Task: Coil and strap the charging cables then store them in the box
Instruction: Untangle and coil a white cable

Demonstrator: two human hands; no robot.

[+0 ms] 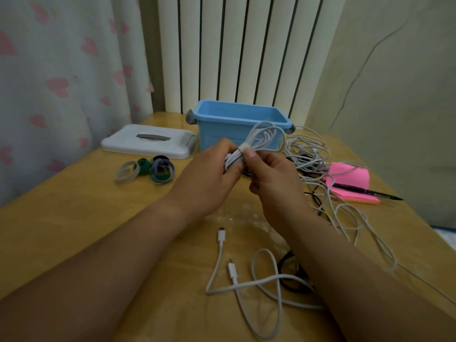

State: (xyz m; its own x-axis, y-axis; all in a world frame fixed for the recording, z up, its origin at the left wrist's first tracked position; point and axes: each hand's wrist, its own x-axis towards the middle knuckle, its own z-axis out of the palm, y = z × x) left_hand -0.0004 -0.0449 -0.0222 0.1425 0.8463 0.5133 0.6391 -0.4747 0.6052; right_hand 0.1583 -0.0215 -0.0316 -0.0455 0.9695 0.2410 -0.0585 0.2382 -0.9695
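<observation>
A coiled white cable [265, 138] is held up in front of the open blue box [237, 119]. My left hand [209, 178] grips the bundle's near end. My right hand [274, 176] pinches the pale strap [243, 148] wrapped round the coil's middle, thumb on top. A loose white cable [246, 280] with both plugs showing lies on the wooden table [74, 218] near me. A tangle of white and black cables [318, 166] lies to the right. Several coloured strap loops [148, 170] sit at the left.
The box's white lid [148, 141] lies flat left of the box. Pink sticky notes [350, 183] with a black pen [367, 192] on them rest at the right, partly under cables. A radiator and a curtain stand behind the table.
</observation>
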